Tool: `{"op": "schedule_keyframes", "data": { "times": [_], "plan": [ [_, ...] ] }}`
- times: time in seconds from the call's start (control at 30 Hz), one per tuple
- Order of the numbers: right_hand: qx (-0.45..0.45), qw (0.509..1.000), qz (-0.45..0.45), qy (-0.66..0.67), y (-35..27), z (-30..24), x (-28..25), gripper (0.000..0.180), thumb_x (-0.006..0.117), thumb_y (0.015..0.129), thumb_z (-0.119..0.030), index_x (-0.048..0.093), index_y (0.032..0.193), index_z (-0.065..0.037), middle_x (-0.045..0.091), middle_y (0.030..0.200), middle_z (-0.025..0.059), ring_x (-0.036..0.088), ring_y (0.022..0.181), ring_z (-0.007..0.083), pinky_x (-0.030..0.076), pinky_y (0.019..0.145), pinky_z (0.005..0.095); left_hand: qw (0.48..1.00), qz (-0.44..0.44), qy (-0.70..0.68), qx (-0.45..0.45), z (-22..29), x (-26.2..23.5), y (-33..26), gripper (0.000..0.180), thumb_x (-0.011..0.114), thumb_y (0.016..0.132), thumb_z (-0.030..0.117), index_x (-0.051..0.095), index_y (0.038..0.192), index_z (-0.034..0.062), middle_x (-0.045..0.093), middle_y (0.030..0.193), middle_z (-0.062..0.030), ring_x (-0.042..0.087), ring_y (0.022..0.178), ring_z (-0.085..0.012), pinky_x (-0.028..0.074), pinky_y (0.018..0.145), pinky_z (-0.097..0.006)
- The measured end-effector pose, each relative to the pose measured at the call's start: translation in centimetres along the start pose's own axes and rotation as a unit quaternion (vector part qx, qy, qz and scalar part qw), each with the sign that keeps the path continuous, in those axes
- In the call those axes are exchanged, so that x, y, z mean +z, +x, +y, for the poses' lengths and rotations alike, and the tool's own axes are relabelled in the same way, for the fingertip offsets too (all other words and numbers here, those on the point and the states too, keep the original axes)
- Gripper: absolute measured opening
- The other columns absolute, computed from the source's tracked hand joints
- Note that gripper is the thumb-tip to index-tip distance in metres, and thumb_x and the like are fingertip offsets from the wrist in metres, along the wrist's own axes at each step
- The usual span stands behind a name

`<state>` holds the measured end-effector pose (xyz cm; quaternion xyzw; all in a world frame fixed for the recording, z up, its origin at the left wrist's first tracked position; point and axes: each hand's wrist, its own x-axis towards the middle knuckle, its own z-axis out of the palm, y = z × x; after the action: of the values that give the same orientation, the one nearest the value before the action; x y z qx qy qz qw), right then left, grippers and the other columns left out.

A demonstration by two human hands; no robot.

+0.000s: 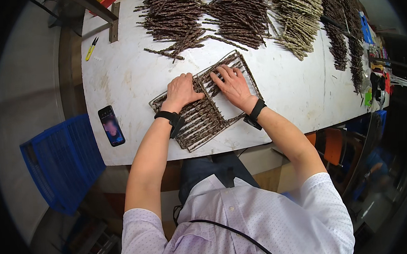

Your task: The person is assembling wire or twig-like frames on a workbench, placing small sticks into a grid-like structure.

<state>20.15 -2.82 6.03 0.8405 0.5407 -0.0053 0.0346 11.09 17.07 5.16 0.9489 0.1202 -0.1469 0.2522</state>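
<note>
A rectangular wire frame with a middle bar lies slanted on the white table. Brown twisted strips run side by side across its left half. Several more lie along the upper part of the right half, whose lower part shows white tabletop. My left hand is closed on the frame near the middle bar, thumb pointing right, some fingertips hidden. Over the upper right half, my right hand has bent fingers around a strip there; exactly how they grip it is partly hidden. Both wrists wear black bands.
Beyond the frame lie piles of dark brown strips and a pale beige pile. Yellow-handled snips and a phone rest at the left. A metal post stands at the far left; a blue plastic crate is beside the table.
</note>
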Motion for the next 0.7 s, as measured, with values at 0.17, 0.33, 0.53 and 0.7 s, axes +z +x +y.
{"op": "schedule_keyframes", "data": {
  "times": [0.17, 0.33, 0.53, 0.7],
  "plan": [
    [-0.024, 1.000, 0.012, -0.010, 0.1, 0.1, -0.3, 0.048, 0.053, 0.087, -0.015, 0.047, 0.135, -0.015, 0.050, 0.131, 0.0110, 0.045, 0.126, 0.0268, 0.036, 0.102, 0.0434, 0.996, -0.090, -0.012, -0.009, 0.1, -0.9, 1.1, 0.069, 0.083, 0.059, 0.050, 0.060, 0.099, -0.0002, 0.067, 0.082, -0.0191, 0.067, 0.084, -0.0352, 0.052, 0.078, -0.043],
    [-0.013, 0.999, 0.008, 0.037, 0.3, 0.0, -0.2, 0.046, 0.053, 0.087, -0.017, 0.047, 0.133, -0.014, 0.052, 0.125, 0.0105, 0.047, 0.123, 0.0257, 0.036, 0.100, 0.0424, 0.987, -0.097, -0.122, -0.031, -0.4, -1.1, 1.5, 0.068, 0.072, 0.074, 0.054, 0.059, 0.125, 0.0106, 0.069, 0.097, -0.0185, 0.066, 0.095, -0.0345, 0.051, 0.082, -0.042],
    [-0.028, 0.999, 0.002, 0.033, 0.4, -0.6, 0.0, 0.045, 0.054, 0.087, -0.016, 0.047, 0.131, -0.015, 0.051, 0.124, 0.0102, 0.046, 0.123, 0.0259, 0.035, 0.103, 0.0451, 0.979, -0.151, -0.128, -0.056, -0.2, -0.5, 3.4, 0.053, 0.073, 0.076, 0.045, 0.064, 0.106, 0.0022, 0.068, 0.099, -0.0205, 0.065, 0.095, -0.0346, 0.050, 0.080, -0.041],
    [-0.012, 0.998, 0.050, 0.037, 0.6, 0.0, -0.1, 0.044, 0.057, 0.085, -0.014, 0.047, 0.127, -0.014, 0.050, 0.129, 0.0111, 0.043, 0.127, 0.0281, 0.033, 0.107, 0.0479, 0.989, -0.062, -0.129, -0.043, 2.1, -0.7, 2.4, 0.054, 0.076, 0.069, 0.046, 0.066, 0.096, 0.0002, 0.068, 0.092, -0.0208, 0.066, 0.089, -0.0325, 0.050, 0.076, -0.040]
  ]
}}
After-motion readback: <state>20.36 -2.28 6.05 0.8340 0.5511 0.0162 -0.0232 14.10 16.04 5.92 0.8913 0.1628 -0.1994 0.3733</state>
